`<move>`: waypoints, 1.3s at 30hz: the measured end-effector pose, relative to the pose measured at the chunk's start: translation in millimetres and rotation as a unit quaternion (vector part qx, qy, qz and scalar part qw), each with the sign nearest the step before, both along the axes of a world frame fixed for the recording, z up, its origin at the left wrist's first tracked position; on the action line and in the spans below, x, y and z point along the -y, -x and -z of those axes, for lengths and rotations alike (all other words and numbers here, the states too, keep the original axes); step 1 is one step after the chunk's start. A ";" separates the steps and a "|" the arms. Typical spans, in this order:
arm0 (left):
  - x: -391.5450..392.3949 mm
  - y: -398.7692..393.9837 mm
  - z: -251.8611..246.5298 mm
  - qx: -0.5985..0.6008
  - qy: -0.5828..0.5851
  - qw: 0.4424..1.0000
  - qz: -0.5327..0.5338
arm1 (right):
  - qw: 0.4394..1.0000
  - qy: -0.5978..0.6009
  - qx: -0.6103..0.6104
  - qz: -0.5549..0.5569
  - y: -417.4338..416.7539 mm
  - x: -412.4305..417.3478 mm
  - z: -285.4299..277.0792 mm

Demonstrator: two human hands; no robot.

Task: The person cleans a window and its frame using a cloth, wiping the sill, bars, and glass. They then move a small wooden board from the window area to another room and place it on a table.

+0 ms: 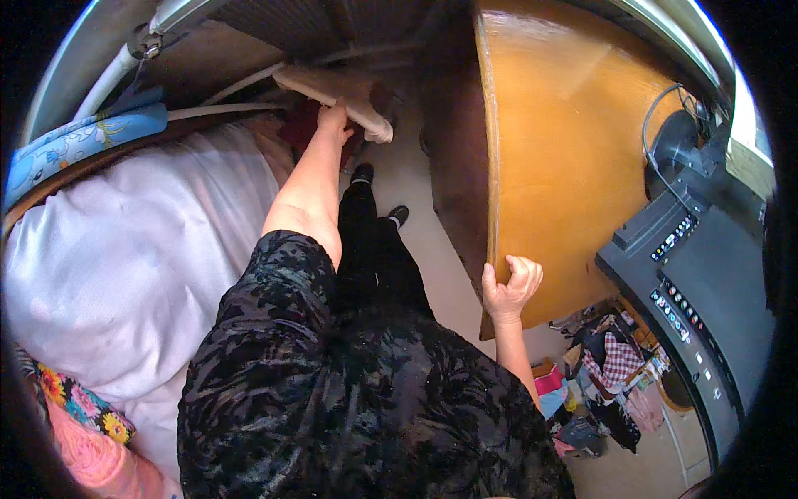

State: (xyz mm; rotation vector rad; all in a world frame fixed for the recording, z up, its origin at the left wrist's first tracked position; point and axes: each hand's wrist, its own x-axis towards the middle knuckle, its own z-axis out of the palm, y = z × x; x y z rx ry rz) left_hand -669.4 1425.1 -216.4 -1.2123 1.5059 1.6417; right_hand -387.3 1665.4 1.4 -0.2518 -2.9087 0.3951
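Note:
My left hand [335, 121] reaches forward, its fingers on the pale edge of a flat beige thing, perhaps a padded board [349, 100], which stands tilted beside the bed's far end. The fingertips are partly hidden, but the hand looks closed on that edge. My right hand [512, 285] rests at the near corner of an orange-brown wooden tabletop [561, 156], fingers loosely curled and thumb apart, holding nothing. Dark red cloth [305, 128] lies behind my left wrist.
On the left is a bed with a shiny white sheet [124, 249], a pink rolled cloth [93, 449] and a blue patterned roll [93, 134]. At right, a flat-screen television [704, 280] with a cable shows its back. Clothes [598, 374] are heaped beyond the table. Pale floor [414, 168] runs between.

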 end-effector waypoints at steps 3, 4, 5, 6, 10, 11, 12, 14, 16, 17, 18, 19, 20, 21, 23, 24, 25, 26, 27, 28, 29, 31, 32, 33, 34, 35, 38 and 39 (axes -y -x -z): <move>-5.1 6.6 52.9 -0.079 -0.101 0.983 -0.134 | 1.000 -0.004 0.002 -0.008 0.8 -2.5 0.4; -7.8 5.1 59.5 -0.117 -0.140 0.966 -0.181 | 1.000 -0.003 0.005 -0.009 0.2 -2.5 -0.5; -12.3 3.5 65.8 -0.115 -0.092 0.970 -0.194 | 1.000 -0.002 0.007 -0.010 -0.6 -2.9 -0.4; -20.7 4.2 56.9 -0.114 -0.043 0.971 -0.207 | 1.000 0.002 0.008 -0.011 -2.0 -3.2 0.2; -19.8 -19.5 70.6 -0.148 0.036 0.978 -0.141 | 1.000 0.010 0.002 -0.018 -3.0 -4.0 1.0; -21.0 -30.0 66.2 -0.139 0.056 0.980 -0.128 | 1.000 0.010 -0.003 -0.020 -1.6 -3.6 -0.1; -23.2 -38.7 42.3 -0.128 0.074 0.985 -0.092 | 1.000 0.019 -0.001 -0.017 -0.7 -2.8 -0.8; -20.6 -66.3 32.2 -0.150 0.122 0.981 -0.024 | 0.999 0.037 0.003 -0.014 -4.4 -4.0 1.1; -16.2 -92.2 27.0 -0.169 0.157 0.972 0.035 | 0.998 0.054 0.007 -0.021 -3.0 -2.0 -3.1; -13.6 -105.9 25.8 -0.177 0.168 0.968 0.060 | 0.998 0.059 -0.001 -0.036 -1.4 -1.8 -3.5; -14.5 -120.7 20.2 -0.183 0.180 0.962 0.090 | 0.997 0.065 -0.006 -0.046 -1.9 -3.1 -1.9; -15.0 -136.1 14.5 -0.188 0.191 0.956 0.118 | 0.996 0.072 -0.011 -0.057 -2.6 -4.9 -0.2; -20.4 -150.2 9.5 -0.185 0.209 0.950 0.142 | 0.996 0.073 -0.005 -0.057 -3.8 -7.0 1.5; -23.3 -163.5 -12.0 -0.181 0.258 0.922 0.226 | 0.996 0.068 -0.010 -0.054 -3.8 -7.1 1.4; -25.9 -198.6 -18.8 -0.179 0.252 0.919 0.244 | 0.995 0.062 -0.014 -0.072 -3.3 -5.9 0.4; -25.4 -216.8 -19.5 -0.176 0.268 0.908 0.271 | 0.996 0.058 -0.007 -0.074 -4.1 -7.5 2.7; -26.7 -233.9 -31.0 -0.172 0.282 0.895 0.300 | 0.995 0.058 -0.017 -0.079 -4.0 -8.9 5.2; -28.7 -248.4 -43.8 -0.129 0.296 0.892 0.317 | 0.994 0.048 -0.033 -0.088 -3.4 -8.9 5.4; -23.9 -265.0 -48.5 -0.130 0.284 0.894 0.320 | 0.993 0.039 -0.049 -0.097 -4.2 -8.5 3.6; -18.2 -283.8 -46.4 -0.132 0.284 0.892 0.326 | 0.992 0.035 -0.051 -0.110 -3.4 -9.2 5.0; -12.7 -304.0 -43.3 -0.134 0.284 0.890 0.332 | 0.992 0.033 -0.043 -0.118 -3.8 -11.1 5.4; -4.8 -343.9 -34.7 -0.130 0.294 0.882 0.344 | 0.992 0.039 -0.043 -0.111 -4.2 -11.1 6.4; -2.3 -362.0 -29.8 -0.130 0.299 0.878 0.351 | 0.991 0.036 -0.046 -0.120 -4.2 -14.1 9.9; -2.6 -379.4 -28.2 -0.116 0.305 0.873 0.361 | 0.990 0.033 -0.052 -0.128 -3.3 -18.0 12.7; -1.1 -393.6 -30.3 -0.096 0.300 0.861 0.400 | 0.990 0.017 -0.051 -0.128 -3.2 -19.9 14.3; -0.3 -406.6 -32.3 -0.077 0.292 0.846 0.439 | 0.992 0.034 -0.039 -0.113 -2.8 -20.7 14.7; -3.8 -466.0 7.4 -0.070 0.336 0.807 0.481 | 0.994 0.060 -0.008 -0.092 -3.8 -22.5 13.9; -5.4 -480.7 24.1 -0.079 0.355 0.792 0.490 | 0.993 0.053 -0.018 -0.108 -2.6 -21.7 13.4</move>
